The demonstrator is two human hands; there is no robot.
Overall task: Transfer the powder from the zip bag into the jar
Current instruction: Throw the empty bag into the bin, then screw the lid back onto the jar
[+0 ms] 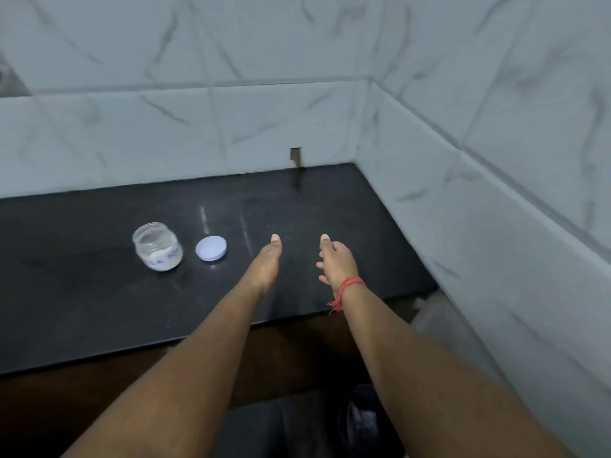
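A small clear glass jar (pixel 158 246) stands upright and uncapped on the black counter (pixel 82 292), left of centre, with white powder in its bottom and a handwritten label. Its white lid (pixel 211 248) lies flat just right of it. My left hand (pixel 267 259) is stretched out over the counter to the right of the lid, fingers straight, holding nothing. My right hand (pixel 335 259), with a red thread at the wrist, hovers a little further right, fingers relaxed and empty. No zip bag is in view.
White marble-pattern tiled walls (pixel 463 193) close the counter at the back and on the right, forming a corner. A small dark notch (pixel 296 157) sits in the back wall at counter level. Below the front edge lie a brown floor and a dark shoe (pixel 363 421).
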